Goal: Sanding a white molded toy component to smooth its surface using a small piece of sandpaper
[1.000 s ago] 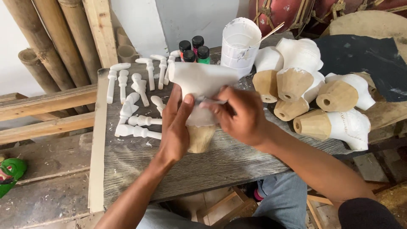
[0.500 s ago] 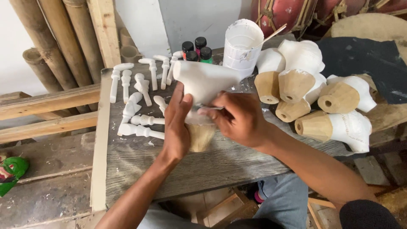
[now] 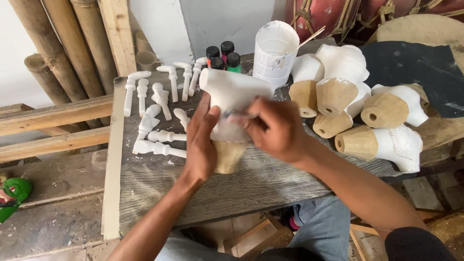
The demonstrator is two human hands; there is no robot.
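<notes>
A white-coated wooden carving (image 3: 235, 93) with a bare wood base stands tilted over the grey plank table (image 3: 159, 186). My left hand (image 3: 200, 140) steadies it from the left side, palm against it. My right hand (image 3: 273, 128) presses a small piece, likely sandpaper (image 3: 240, 116), against the carving's front; what it is exactly is blurred. Several small white pegs (image 3: 157, 118) lie on the table just left of my left hand.
Several similar white and bare-wood carvings (image 3: 367, 118) are piled at the right. A white plastic cup (image 3: 274, 50) with a stick and small paint bottles (image 3: 222, 55) stand at the back. Bamboo poles (image 3: 63, 43) lean at the left. A green mask (image 3: 12, 195) lies on the floor.
My right hand has shifted slightly across the carving's front, rubbing it. The left hand keeps its hold and the carving stays in place.
</notes>
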